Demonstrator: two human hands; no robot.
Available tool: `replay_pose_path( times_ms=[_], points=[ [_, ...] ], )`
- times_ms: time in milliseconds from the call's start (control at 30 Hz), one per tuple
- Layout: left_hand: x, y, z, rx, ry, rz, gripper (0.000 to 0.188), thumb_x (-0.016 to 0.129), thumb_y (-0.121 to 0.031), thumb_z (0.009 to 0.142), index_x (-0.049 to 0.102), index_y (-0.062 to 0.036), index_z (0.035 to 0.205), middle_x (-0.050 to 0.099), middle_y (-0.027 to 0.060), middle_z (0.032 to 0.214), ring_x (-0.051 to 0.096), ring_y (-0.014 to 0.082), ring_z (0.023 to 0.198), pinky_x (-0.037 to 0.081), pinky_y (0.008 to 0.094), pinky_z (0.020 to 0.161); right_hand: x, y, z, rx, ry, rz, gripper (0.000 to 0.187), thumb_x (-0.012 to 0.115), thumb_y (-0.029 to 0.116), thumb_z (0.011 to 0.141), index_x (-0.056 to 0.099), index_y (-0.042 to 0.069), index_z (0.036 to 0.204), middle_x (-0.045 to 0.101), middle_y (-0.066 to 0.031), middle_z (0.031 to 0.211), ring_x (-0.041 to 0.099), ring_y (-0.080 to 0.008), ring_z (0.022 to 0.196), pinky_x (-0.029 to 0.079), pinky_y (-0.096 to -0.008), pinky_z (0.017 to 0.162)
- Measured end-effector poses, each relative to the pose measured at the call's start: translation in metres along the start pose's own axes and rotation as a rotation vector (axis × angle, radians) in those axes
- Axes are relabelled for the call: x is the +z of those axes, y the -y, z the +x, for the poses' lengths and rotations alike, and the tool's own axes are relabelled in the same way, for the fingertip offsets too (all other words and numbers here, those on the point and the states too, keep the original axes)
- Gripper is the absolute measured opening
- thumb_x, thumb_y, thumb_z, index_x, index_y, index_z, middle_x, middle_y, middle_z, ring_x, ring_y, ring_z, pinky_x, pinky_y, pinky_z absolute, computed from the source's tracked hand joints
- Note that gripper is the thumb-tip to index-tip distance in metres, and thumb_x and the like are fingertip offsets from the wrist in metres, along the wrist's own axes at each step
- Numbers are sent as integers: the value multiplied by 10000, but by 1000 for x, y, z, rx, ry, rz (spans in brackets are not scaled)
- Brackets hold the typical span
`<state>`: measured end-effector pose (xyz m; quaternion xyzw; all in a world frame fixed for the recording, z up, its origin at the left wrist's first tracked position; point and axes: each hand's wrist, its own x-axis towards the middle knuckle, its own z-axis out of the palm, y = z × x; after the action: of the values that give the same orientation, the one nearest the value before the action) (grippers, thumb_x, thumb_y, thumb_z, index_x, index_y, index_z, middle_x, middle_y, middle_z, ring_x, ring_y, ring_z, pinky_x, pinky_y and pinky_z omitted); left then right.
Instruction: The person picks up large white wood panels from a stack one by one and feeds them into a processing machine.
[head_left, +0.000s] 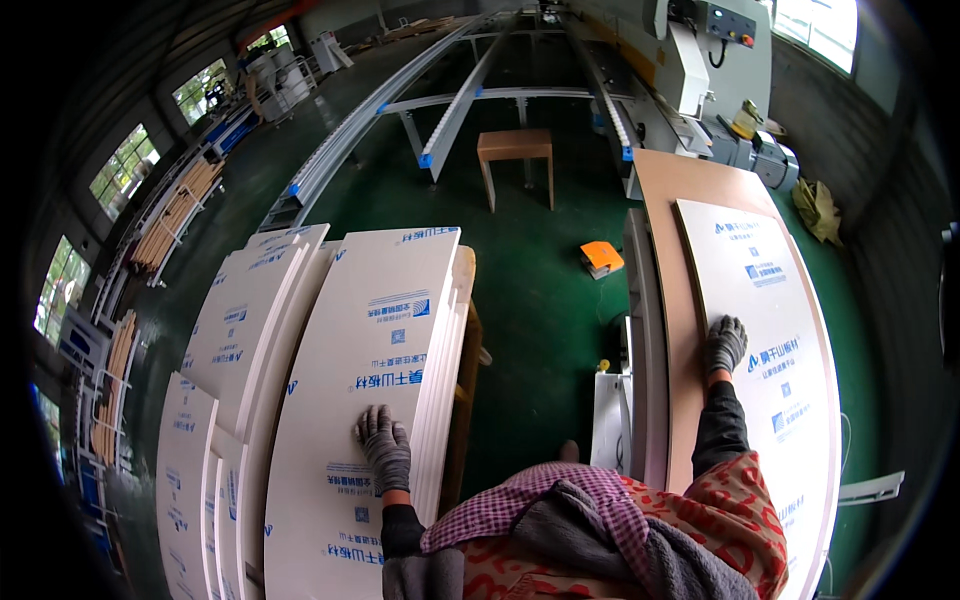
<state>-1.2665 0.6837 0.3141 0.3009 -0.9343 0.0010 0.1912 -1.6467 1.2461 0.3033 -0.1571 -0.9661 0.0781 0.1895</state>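
Observation:
My left hand (384, 446), in a grey striped work glove, lies flat with fingers spread on the top white board (340, 330) of a tall stack at my left. On the other side, my right hand (726, 346), gloved alike, rests on the left edge of a long white panel (765, 330) with blue print. Its fingers are stretched out along the face. That panel lies over a brown board (665, 290), which shows along its left side and far end. Neither hand grips anything that I can see.
More white boards (240, 330) are stacked at the far left. Ahead stand a brown stool (514, 145) and long metal roller rails (465, 110). An orange package (601, 259) lies on the green floor between the stacks. A large machine with a control box (730, 25) and a motor (773, 158) stands at the back right.

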Motion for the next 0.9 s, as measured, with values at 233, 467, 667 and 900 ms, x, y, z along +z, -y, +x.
replay_pose_path(
  times_ms=[233, 467, 667, 900],
  points=[
    [0, -1, 2, 10, -2, -15, 420, 499, -242, 852, 530, -62, 1231, 475, 134, 1306, 366, 289, 1275, 168, 454, 1125, -6, -2, -3, -12, -64, -1, 408, 424, 342, 903, 617, 70, 1139, 551, -165, 1255, 460, -328, 1214, 307, -433, 1049],
    [-1, 2, 1, 5, -7, -12, 415, 490, -251, 856, 540, -62, 1222, 477, 139, 1304, 372, 286, 1272, 173, 457, 1120, -8, 3, -6, -18, -75, 8, 395, 444, 331, 893, 618, 72, 1135, 555, -165, 1249, 465, -333, 1205, 311, -437, 1044],
    [-1, -1, 2, -4, -4, -1, 420, 485, -252, 858, 539, -69, 1232, 483, 112, 1310, 380, 284, 1263, 182, 452, 1117, -2, -4, -2, -15, -53, 4, 385, 455, 321, 879, 611, 85, 1140, 534, -152, 1281, 440, -320, 1234, 281, -438, 1065],
    [-1, 0, 1, -6, -25, -23, 419, 495, -255, 859, 541, -65, 1230, 489, 114, 1307, 378, 287, 1264, 177, 450, 1120, -9, 1, -3, 0, 4, -7, 402, 441, 335, 892, 601, 93, 1170, 520, -143, 1303, 416, -305, 1263, 261, -428, 1080]
  ],
)
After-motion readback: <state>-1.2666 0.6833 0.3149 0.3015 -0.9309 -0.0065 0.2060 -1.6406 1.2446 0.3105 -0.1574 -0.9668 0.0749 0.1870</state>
